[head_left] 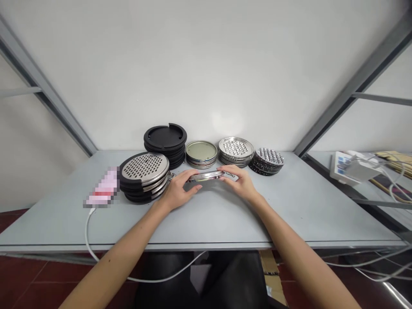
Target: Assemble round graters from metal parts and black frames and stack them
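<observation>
Disc (207, 175), metal, edge-on over the surface (225, 223), btwn L hand (180, 189) & R hand (243, 182); fingers of both pinch its rim. Judging by stacks, looks partway: black-rimmed graters (144, 168) at 9 o'clock seem done, disc in hand prob. unfinished. Apparently left, as separate pcs: coarse graters (269, 157) at 2, lids (201, 151) at 12, bare graters (236, 148) at 1, black rings (165, 138) at 11. Total: can't tell.

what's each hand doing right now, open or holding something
Left hand: closed on one edge of a round metal piece, held above the table.
Right hand: closed on the opposite edge of that same piece.
</observation>
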A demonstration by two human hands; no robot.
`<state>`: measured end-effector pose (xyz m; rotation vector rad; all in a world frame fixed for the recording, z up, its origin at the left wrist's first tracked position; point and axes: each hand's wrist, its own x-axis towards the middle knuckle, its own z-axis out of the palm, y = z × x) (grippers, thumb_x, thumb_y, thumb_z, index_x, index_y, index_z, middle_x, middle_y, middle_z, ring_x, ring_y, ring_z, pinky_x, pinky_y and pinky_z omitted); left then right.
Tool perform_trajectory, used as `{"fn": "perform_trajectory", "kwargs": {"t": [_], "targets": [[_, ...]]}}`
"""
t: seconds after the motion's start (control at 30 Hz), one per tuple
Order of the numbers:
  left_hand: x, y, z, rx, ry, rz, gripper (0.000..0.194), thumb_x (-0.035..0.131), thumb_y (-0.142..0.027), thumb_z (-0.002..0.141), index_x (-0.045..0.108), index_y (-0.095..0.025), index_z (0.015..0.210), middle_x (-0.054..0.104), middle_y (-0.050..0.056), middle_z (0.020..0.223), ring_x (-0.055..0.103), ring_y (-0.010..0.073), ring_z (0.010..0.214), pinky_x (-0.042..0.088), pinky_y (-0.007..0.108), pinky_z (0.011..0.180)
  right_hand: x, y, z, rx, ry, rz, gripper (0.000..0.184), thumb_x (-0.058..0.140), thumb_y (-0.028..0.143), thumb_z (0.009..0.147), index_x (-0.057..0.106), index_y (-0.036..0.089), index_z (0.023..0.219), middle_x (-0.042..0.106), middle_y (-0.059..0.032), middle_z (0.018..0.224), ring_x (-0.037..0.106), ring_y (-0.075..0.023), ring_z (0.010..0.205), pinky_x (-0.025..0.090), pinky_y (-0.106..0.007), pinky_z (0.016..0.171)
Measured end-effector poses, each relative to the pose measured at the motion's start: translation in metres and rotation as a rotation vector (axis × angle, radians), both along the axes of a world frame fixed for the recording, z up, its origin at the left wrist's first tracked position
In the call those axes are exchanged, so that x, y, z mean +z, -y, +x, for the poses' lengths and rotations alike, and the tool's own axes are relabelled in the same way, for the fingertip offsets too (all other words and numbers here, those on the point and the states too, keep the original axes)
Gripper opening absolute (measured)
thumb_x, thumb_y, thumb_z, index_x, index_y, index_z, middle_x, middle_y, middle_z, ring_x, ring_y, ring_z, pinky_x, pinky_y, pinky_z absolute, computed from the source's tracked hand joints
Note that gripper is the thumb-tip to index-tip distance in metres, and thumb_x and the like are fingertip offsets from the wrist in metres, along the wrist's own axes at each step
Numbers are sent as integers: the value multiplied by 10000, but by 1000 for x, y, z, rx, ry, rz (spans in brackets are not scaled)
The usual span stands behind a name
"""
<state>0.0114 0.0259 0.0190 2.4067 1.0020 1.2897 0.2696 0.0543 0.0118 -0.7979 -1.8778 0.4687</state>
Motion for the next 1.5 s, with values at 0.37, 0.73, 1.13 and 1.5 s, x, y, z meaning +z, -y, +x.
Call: {"fn": "perform_trajectory", "kwargs": {"t": [0.37,0.73,1.13,1.5], "targets": [[-2,-3,0,42,117,-119,292,455,-341,973,552,-163,1184,660,101,1102,624,216,1024,494,337,885,-1,-4,4,41,92,-280,460,587,394,878,525,258,1314,620,-88,1278,608,-251,1126,517,-420,921],[-2,-1,0,-59,30,-32,323,494,-281,950,530,-175,1253,609,116,1230,566,231,1152,445,403,1008,1,-3,7,-114,149,14,276,536,322,913,616,228,1160,605,-108,1271,542,-264,1200,428,-468,1029],[-5,-5,-2,-19,-16,-42,384,564,-346,927,541,-196,1280,642,97,1208,628,215,1054,495,377,956,6,16,-7,-35,123,66,262,622,328,865,589,228,1105,661,-69,1021,595,-199,851,507,-359,770],[-9,-3,-4,4,-52,-78,348,481,-338,962,551,-169,1257,647,118,1202,617,237,1101,484,401,972,1,17,6,-39,94,-78,315,551,379,899,629,240,1170,662,-82,1199,602,-251,1113,448,-443,1006]]}}
